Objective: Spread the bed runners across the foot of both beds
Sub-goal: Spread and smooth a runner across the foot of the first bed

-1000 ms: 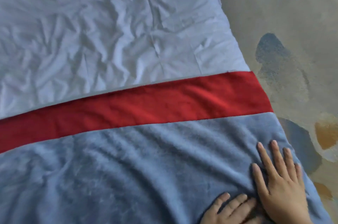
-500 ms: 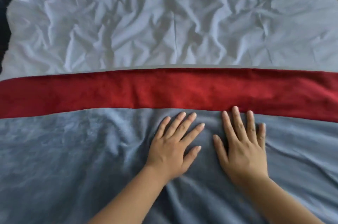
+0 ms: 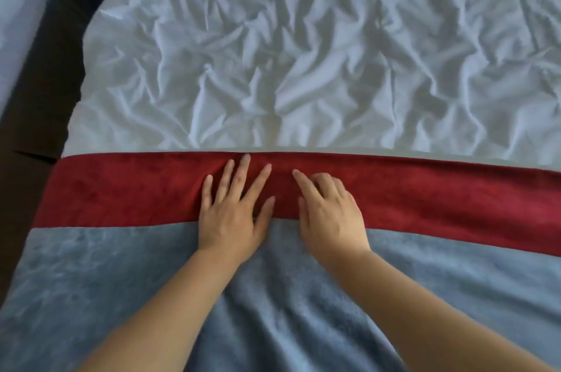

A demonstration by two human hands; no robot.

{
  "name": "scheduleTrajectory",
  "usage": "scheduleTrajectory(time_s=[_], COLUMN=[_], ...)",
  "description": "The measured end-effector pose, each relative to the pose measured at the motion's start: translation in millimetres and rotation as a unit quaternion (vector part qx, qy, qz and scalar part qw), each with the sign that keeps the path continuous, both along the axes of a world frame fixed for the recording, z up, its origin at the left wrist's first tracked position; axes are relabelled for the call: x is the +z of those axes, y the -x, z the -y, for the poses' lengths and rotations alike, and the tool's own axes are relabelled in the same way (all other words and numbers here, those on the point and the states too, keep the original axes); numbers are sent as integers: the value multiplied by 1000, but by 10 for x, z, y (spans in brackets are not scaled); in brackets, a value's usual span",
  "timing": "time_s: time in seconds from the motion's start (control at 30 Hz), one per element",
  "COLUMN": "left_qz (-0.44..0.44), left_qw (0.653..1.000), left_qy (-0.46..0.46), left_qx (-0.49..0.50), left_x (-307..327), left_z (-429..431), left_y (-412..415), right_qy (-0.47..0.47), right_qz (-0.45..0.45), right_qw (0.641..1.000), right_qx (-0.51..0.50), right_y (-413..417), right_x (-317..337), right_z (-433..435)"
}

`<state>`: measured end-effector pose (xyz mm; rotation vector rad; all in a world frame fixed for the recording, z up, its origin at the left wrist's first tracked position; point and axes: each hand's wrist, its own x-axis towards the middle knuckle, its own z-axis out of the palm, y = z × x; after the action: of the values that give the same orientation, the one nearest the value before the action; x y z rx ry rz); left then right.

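Across the foot of the bed, a plush bed runner of grey-blue fabric with a dark red band (image 3: 425,204) along its far edge, laid flat from the left side of the mattress to the right edge of view. Soft folds and brushed streaks in the grey-blue part near the bottom; small puckers in the red band around the fingers. Far edge of the band straight, lying against a crumpled white duvet (image 3: 303,68) that covers the bed beyond it.

On the red band, near its middle, the left hand (image 3: 233,214): flat, palm down, fingers spread, grip released, fingertips at the far edge. Just beside it, the right hand (image 3: 331,214): palm down, index finger stretched out, other fingers curled under; grip neither clenched nor grasping anything, only pressing on the cloth. Heels of both hands on the grey-blue part, bare forearms running back to the bottom corners.

Half a second ago, both hands flat on the grey-blue fabric, fingertips only reaching the seam; now moved forward onto the red band, right fingers newly curled. Bed's left edge now in view.

Left of the bed, a dark gap (image 3: 39,92), then a second white bed (image 3: 21,7) in the corner.
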<state>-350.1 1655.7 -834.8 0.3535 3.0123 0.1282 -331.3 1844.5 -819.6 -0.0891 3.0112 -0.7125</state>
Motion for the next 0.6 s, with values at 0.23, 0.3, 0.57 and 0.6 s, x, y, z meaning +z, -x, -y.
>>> scheduleTrajectory(time_s=[0.23, 0.3, 0.57, 0.6], left_qz=[-78, -94, -143, -122], left_qw=[995, 992, 989, 992], left_qy=[-67, -85, -22, -14], left_qx=[-16, -15, -38, -16], left_x=[175, 176, 151, 111], left_z=[3, 21, 5, -66], left_y=[646, 708, 1243, 1212], right_qy=[-47, -57, -1, -3], right_qz=[61, 67, 7, 3], right_qw=[993, 993, 990, 993], right_qx=[-84, -84, -143, -118], right_y=[686, 787, 1113, 1034], right_x=[189, 199, -44, -108], right_z=[-225, -231, -217, -239])
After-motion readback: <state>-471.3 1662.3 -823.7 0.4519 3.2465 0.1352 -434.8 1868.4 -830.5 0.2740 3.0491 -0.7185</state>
